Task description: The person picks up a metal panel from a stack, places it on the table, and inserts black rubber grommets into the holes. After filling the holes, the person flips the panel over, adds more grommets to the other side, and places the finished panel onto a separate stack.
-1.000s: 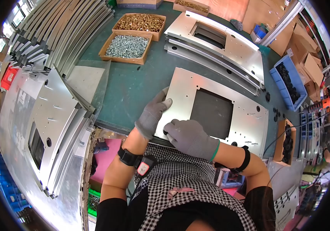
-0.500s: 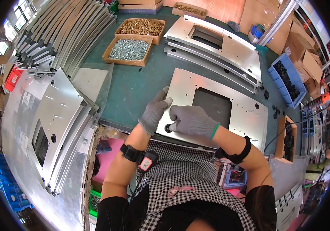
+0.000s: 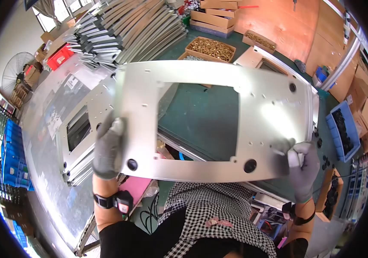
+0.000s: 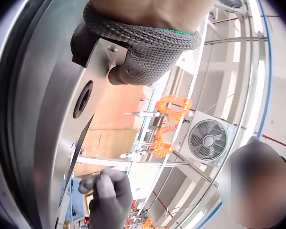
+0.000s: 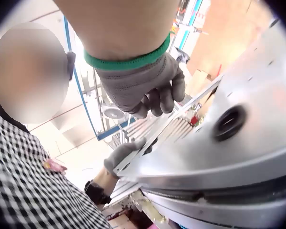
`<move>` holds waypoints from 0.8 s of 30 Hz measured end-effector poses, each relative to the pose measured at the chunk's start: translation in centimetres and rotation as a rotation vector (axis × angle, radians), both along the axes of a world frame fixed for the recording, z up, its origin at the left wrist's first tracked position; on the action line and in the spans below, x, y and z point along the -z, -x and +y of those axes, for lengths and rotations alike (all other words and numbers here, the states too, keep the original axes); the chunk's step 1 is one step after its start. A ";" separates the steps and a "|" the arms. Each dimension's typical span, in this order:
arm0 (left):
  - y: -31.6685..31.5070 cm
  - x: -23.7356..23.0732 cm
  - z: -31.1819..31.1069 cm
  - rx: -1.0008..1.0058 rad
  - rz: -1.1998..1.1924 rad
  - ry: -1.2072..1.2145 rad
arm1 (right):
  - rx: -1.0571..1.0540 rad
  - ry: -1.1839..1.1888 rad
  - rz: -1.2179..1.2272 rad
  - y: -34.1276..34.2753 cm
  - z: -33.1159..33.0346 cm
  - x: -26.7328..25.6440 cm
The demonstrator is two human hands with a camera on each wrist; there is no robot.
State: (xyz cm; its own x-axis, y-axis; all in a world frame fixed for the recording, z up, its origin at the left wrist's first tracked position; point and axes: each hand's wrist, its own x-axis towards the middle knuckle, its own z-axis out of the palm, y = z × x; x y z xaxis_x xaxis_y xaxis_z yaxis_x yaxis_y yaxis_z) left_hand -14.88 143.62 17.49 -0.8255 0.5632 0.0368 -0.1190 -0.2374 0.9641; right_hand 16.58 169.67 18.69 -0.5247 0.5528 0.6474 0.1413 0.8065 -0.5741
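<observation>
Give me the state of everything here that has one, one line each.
Left hand: curled round the metal panel's left edge
Right hand: fingers curled, nothing visible in them
Metal panel: raised, tilted
Blue bin: open, black parts inside
Brass-coloured pieces: heaped, uncovered
Far-left fan: running or stopped, cannot tell

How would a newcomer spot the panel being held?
Over the dark-green worktable, look for the silver sheet-metal panel with one large rectangular opening. The gray-gloved left hand holds it raised, unlike the silver panels stacked at left.
</observation>
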 end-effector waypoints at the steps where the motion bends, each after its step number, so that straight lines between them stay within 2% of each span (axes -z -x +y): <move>1: 1.6 -0.2 -3.0 -0.145 0.105 0.018 | -0.047 0.149 0.192 0.8 0.0 0.3; 2: 2.1 -1.8 -6.1 -0.211 0.140 0.085 | -0.086 -0.172 -0.162 -0.3 1.4 -1.1; 5: 5.1 -2.5 -14.1 -0.430 0.239 0.061 | -0.087 -0.185 0.059 2.3 1.5 -0.7; 6: 6.0 -2.5 -16.4 -0.487 0.223 0.035 | -0.107 -0.164 0.066 3.0 1.6 -1.0; 7: 8.0 -1.7 -20.7 -0.434 0.224 0.095 | -0.105 -0.141 0.045 3.5 1.9 -0.9; 8: 9.2 -0.9 -23.5 -0.477 0.189 0.088 | -0.100 -0.119 0.023 4.0 2.3 -0.6; 12: 12.9 2.9 -29.7 -0.676 0.052 0.170 | -0.044 -0.117 -0.076 5.5 4.5 1.2; 15: 18.0 7.0 -34.7 -0.597 0.165 0.540 | -0.004 -0.054 -0.133 6.1 7.1 3.2; 17: 21.2 9.5 -36.6 -0.596 0.437 1.137 | 0.002 -0.071 -0.177 5.9 9.7 3.8; 19: 20.4 8.7 -33.4 -0.687 0.564 1.552 | 0.092 -0.128 -0.235 5.8 12.0 4.1; 20: 19.9 8.6 -32.8 -0.704 0.648 1.558 | 0.154 -0.156 -0.270 5.3 13.6 4.2; 21: 23.5 11.6 -36.8 -0.724 0.647 1.542 | 0.179 -0.239 -0.314 4.8 15.5 4.5; 22: 19.5 7.1 -31.4 -0.642 0.595 1.658 | 0.203 -0.318 -0.363 4.2 17.5 5.0; 23: 23.7 10.1 -36.1 -0.723 0.731 1.679 | 0.274 -0.389 -0.473 3.9 19.0 5.1; 24: 24.2 9.2 -34.2 -0.785 0.712 1.612 | 0.298 -0.372 -0.589 3.6 20.6 5.2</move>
State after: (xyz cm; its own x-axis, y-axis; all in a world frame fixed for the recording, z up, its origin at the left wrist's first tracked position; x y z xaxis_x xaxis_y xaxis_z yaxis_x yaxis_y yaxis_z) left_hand -39.10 109.43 8.32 -0.9423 -0.0287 0.3334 0.0090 0.9938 0.1108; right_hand 12.99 190.23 13.46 -0.7044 0.5247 0.4780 0.5823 0.8122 -0.0335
